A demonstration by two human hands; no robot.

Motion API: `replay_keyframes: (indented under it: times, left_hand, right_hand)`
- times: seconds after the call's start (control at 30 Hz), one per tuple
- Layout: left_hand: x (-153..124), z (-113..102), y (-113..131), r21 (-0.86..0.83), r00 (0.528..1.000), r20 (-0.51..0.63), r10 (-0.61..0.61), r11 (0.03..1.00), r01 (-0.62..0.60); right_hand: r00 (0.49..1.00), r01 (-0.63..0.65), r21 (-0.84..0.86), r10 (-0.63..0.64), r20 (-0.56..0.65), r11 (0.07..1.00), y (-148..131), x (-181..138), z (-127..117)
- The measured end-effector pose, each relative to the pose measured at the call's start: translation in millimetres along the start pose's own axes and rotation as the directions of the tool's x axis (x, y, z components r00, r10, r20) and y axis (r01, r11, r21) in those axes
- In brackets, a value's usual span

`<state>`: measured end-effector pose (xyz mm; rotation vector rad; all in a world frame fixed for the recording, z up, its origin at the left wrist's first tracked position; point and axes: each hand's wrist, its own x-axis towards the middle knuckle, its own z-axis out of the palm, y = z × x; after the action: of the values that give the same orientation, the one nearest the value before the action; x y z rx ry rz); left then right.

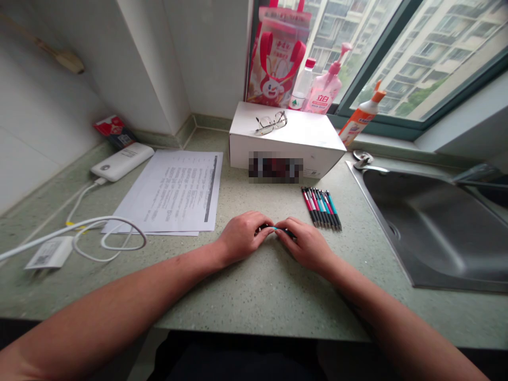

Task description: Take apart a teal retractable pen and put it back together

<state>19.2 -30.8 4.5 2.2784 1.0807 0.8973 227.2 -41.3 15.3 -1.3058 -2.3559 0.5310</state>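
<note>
Both my hands meet over the middle of the counter, holding one teal and black pen (275, 228) between them. My left hand (245, 233) has its fingers closed round one end, thumb and forefinger pinched near the teal middle. Round the other dark end, my right hand (305, 241) is closed in the same way, its fingertips almost touching the left ones. Much of the pen is hidden by the fingers. Just beyond my right hand lies a neat row of several pens (322, 208) in red, white, teal and black, side by side.
A white box (278, 137) with eyeglasses (271, 123) on top stands behind the hands. Printed sheets (170, 190), a power bank (122, 161), and a charger (50, 252) with a white cable lie left. A steel sink (436, 222) is set in at right. Bottles (323, 90) stand by the window.
</note>
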Motion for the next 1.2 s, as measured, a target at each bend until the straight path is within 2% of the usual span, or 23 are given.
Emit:
replay_keyframes:
  times: [1.2]
  left_hand:
    - [0.5, -0.3, 0.3, 0.007, 1.0, -0.003, -0.001, 1.0, 0.001]
  right_hand:
    - [1.0, -0.007, -0.006, 0.007, -0.02, 1.0, 1.0, -1.8, 0.4]
